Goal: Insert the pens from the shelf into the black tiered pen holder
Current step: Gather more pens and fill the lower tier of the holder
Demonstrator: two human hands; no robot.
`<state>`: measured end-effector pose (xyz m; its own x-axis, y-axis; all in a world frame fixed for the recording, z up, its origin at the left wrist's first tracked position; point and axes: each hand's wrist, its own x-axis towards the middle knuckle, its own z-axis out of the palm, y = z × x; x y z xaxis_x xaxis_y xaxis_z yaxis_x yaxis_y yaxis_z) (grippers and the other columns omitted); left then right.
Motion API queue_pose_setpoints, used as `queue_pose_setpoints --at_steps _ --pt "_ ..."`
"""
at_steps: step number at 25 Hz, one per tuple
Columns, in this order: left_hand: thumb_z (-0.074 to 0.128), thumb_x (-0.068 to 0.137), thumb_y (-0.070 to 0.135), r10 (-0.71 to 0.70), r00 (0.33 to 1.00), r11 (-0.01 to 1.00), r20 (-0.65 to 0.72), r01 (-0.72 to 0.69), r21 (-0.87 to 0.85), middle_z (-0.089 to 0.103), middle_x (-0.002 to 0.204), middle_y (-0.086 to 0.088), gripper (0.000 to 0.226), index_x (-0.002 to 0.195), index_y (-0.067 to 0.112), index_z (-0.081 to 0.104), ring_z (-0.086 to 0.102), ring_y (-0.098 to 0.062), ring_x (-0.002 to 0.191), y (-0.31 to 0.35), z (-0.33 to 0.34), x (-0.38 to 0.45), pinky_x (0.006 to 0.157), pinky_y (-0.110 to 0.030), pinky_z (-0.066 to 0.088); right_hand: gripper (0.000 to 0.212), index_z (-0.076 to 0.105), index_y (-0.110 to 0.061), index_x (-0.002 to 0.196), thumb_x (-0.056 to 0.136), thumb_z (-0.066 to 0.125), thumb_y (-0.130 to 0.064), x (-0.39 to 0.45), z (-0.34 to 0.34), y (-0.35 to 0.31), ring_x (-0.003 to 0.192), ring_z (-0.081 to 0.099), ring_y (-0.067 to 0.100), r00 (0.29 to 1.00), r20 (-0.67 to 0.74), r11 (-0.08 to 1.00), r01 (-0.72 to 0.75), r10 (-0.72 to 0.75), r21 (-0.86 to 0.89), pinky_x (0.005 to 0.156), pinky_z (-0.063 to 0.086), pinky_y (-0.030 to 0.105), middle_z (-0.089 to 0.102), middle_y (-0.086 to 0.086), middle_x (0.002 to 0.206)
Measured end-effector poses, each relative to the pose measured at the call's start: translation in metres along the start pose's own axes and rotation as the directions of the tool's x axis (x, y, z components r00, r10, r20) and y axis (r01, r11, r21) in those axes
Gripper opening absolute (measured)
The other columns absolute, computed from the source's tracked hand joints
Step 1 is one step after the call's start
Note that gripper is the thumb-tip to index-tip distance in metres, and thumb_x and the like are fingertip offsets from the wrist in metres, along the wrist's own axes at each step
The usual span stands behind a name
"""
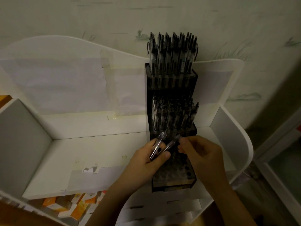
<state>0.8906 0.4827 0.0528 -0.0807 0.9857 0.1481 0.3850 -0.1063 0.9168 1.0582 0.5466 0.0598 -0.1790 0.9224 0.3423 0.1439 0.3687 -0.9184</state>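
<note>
- The left hand (pixel 147 158) grips a small bunch of pens (pixel 158 145) at centre frame.
- The right hand (pixel 201 154) pinches one pen's tip.
- The black tiered pen holder (pixel 172 88) stands just behind, upper tiers filled.

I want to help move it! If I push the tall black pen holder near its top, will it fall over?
Probably, yes. The tall black tiered pen holder is narrow for its height, and its top tier is packed with dark pens, so it likely tips easily. The empty holes are all in the lowest tier, so little weight sits low. Pushing low down looks safer.
</note>
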Motion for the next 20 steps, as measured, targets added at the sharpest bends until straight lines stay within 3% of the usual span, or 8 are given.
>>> queue_pose_setpoints --at_steps 2,5,7,11,14,20 --pt "0.063 0.092 0.028 0.004 1.0 1.0 -0.011 -0.003 0.015 0.053 0.068 0.007 0.013 0.081 0.032 0.056 0.05 -0.007 0.061 0.0 0.003 0.002 0.06 -0.024 0.043 0.019 0.074 -0.015 0.082 0.079 0.069 -0.033 0.0 -0.001 -0.007 0.07 0.071 0.013 0.998 0.015 0.996 -0.055 0.054 0.072 0.066 0.056 0.021 0.073 -0.003 0.072" --pt "0.066 0.089 0.029 -0.003 1.0 1.0 -0.019 0.004 0.025 0.056 0.07 0.0 0.012 0.083 0.029 0.056 0.054 -0.016 0.063 0.002 0.006 0.004 0.063 -0.035 0.048 0.003 0.074 -0.018 0.083 0.081 0.072 -0.02 0.0 -0.003 -0.007 0.069 0.071 0.011 0.995 0.008 0.991 -0.095 0.095 0.091 0.065 0.055 0.017 0.074 -0.005 0.072" --pt "0.068 0.088 0.029 -0.018 1.0 1.0 -0.016 0.018 0.006 0.055 0.067 -0.001 0.013 0.083 0.028 0.056 0.053 -0.018 0.061 0.004 0.008 0.005 0.061 -0.038 0.048 0.005 0.074 -0.016 0.084 0.083 0.071 -0.013 0.001 -0.006 -0.006 0.069 0.071 0.012 0.993 0.015 0.985 -0.119 0.118 0.123 0.065 0.054 0.017 0.074 -0.003 0.071" --pt "0.066 0.089 0.028 -0.023 1.0 1.0 -0.017 0.022 -0.014 0.051 0.061 0.01 0.012 0.082 0.028 0.056 0.049 -0.009 0.057 0.006 0.01 0.004 0.058 -0.033 0.044 0.005 0.072 -0.011 0.086 0.086 0.067 -0.009 0.008 -0.021 -0.014 0.069 0.072 0.014 0.986 -0.063 0.97 -0.138 0.153 0.198 0.065 0.055 0.018 0.075 0.0 0.072" --pt "0.065 0.09 0.027 -0.051 0.998 0.999 -0.038 0.05 -0.016 0.051 0.059 0.011 0.01 0.083 0.028 0.058 0.049 -0.007 0.056 0.004 0.01 0.006 0.058 -0.029 0.045 0.008 0.071 -0.014 0.088 0.088 0.065 -0.009 0.016 -0.036 -0.021 0.068 0.071 0.008 0.983 -0.164 0.987 -0.056 0.08 0.15 0.065 0.054 0.013 0.075 -0.005 0.075" --pt "0.064 0.09 0.031 -0.142 0.986 0.988 -0.083 0.146 0.044 0.058 0.064 0.014 0.007 0.091 0.037 0.063 0.055 -0.001 0.062 -0.006 0.011 0.005 0.063 -0.017 0.047 0.009 0.07 -0.02 0.089 0.088 0.066 -0.012 0.017 -0.042 -0.011 0.072 0.071 0.008 0.981 -0.192 0.997 -0.01 0.023 0.072 0.067 0.054 0.012 0.074 -0.01 0.076"
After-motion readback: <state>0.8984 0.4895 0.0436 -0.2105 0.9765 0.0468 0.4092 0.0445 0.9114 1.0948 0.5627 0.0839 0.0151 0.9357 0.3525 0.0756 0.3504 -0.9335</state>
